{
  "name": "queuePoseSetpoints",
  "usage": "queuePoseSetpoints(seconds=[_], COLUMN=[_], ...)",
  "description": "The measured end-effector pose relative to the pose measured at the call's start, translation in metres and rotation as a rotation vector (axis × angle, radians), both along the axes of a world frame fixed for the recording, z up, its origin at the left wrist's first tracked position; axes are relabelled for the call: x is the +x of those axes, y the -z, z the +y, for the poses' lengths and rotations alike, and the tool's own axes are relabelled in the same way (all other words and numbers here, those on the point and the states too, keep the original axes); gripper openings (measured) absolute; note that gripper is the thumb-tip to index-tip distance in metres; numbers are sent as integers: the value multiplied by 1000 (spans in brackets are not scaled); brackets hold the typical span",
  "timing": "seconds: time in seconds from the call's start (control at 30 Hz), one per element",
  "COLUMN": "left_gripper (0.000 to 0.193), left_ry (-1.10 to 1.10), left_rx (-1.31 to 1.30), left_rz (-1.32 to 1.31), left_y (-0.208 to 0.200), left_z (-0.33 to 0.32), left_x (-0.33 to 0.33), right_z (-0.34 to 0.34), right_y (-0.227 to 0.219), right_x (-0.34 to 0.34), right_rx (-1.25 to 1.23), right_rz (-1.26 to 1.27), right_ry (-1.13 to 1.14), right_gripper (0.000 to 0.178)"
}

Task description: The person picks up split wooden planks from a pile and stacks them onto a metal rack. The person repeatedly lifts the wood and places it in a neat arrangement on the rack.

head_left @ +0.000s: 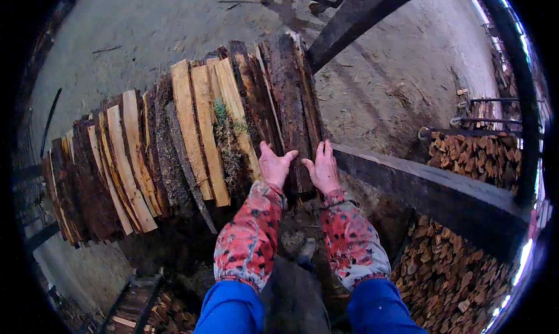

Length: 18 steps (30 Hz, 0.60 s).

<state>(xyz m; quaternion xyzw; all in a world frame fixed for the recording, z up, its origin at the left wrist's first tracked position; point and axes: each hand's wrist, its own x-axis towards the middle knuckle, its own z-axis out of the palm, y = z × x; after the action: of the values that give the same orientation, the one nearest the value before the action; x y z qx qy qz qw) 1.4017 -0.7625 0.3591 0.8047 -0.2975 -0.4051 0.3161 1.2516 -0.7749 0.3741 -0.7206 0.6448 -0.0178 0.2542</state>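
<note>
A long row of split firewood [192, 124] lies side by side on a raised frame, pale cut faces mixed with dark bark. Over the near part of the dark bark-covered pieces [288, 95] at its right end are both my hands. My left hand [275, 165] rests on the wood, its thumb spread to the right. My right hand [324, 170] lies against the right edge of the last dark piece, fingers stretched forward and thumb pointing left. The hands are a short gap apart. Some fingertips are partly hidden against the bark.
A dark beam [431, 188] runs right from the row, and another dark beam [361, 19] rises at the far end. Stacked firewood [454, 276] fills the lower right, with another stack [474, 159] behind it. Green sprigs [221, 110] and debris lie among the pieces.
</note>
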Motion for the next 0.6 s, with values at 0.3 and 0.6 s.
queuePoseSetpoints(seconds=[0.3,0.6], left_gripper=[72,51], left_ry=[258,651], left_rx=[122,538], left_rz=[-15,-118], left_y=[-29,-66], left_z=[143,294], left_x=[13,92], right_z=[181,394], right_y=[-63,-100], right_x=[-63,-93], right_rx=[145,737], right_rz=[-150,-216], right_ry=[40,503], right_gripper=[59,56])
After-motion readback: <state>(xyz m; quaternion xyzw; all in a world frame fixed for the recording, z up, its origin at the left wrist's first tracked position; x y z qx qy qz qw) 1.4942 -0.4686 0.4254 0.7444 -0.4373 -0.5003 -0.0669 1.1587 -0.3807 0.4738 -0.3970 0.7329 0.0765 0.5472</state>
